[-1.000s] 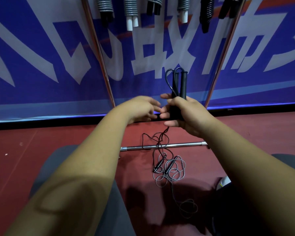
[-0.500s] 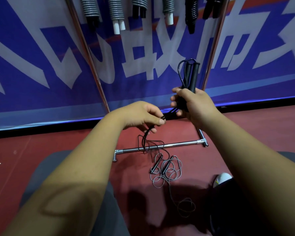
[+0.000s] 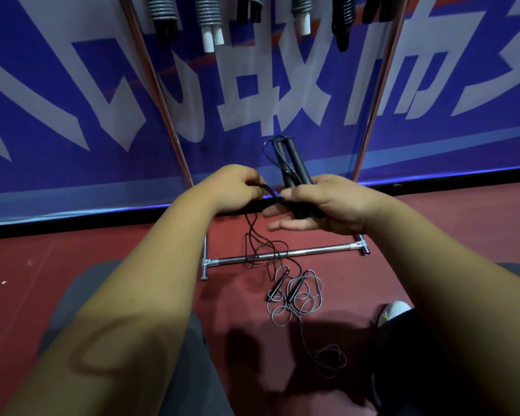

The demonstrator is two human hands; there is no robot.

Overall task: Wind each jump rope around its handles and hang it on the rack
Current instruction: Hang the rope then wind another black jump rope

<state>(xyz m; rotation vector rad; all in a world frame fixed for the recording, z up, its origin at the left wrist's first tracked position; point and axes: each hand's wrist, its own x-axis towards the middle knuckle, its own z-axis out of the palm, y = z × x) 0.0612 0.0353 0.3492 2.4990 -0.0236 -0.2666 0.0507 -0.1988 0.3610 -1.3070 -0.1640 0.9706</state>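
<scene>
Red floor [image 3: 72, 250] runs to a blue banner [image 3: 72, 85] with large white characters on the far side. A metal rack [image 3: 297, 253] stands against it, two slanted poles rising from a base bar that lies on the floor. High on the rack hang wound ropes [image 3: 210, 19] in grey, white and black, their handle ends pointing down. In front of the rack the right hand [image 3: 327, 205] grips a pair of black handles [image 3: 294, 163], held side by side and pointing up and a little left, with the thumb across them and the lower fingers straighter beneath. Just left of it the left hand [image 3: 231, 187] pinches the thin black cord [image 3: 270, 193] that comes off those handles. The two hands are near each other, with the cord bridging the gap. The rest of the cord drops to the floor and loops over the base bar. Nearer, a second jump rope [image 3: 294, 292] lies loose on the floor in tangled coils, its two handles side by side. A white shoe [image 3: 395, 310] shows at the near right
</scene>
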